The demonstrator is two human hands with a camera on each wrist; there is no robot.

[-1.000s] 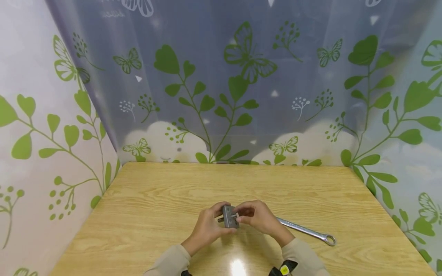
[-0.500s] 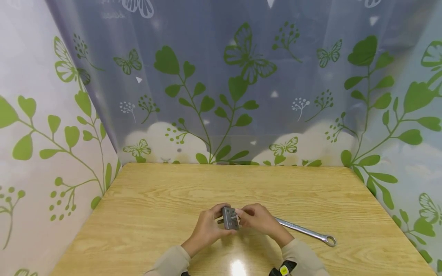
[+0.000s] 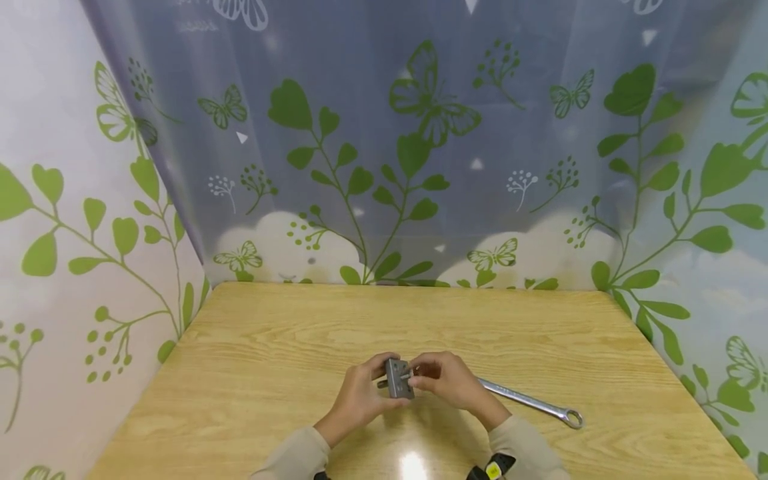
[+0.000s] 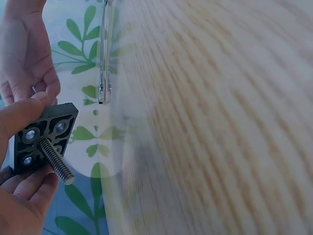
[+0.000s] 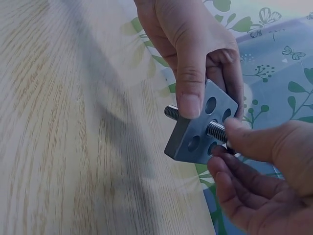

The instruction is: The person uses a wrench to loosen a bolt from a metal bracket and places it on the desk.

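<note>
My left hand [image 3: 357, 393] grips a square grey metal plate [image 3: 398, 379] by its edges, thumb on one side and fingers opposite. Several round holes dot the plate face in the right wrist view. A threaded bolt [image 5: 216, 131] passes through its middle and sticks out on both sides. In the left wrist view the bolt's long bare end [image 4: 56, 161] juts from the ribbed back face. My right hand [image 3: 447, 380] pinches the bolt's other end between thumb and fingers. The fingertips cover that end, so whether a nut sits there cannot be told.
A long chrome combination wrench [image 3: 531, 400] lies on the wooden table [image 3: 270, 333] to the right, its far end hidden behind the right hand. A patterned curtain [image 3: 360, 133] with leaves and butterflies stands behind the table and along both sides.
My right hand's thumb and fingertips turned upward half a second ago, then came back round to the bolt end. The left hand and the plate stay nearly still.
</note>
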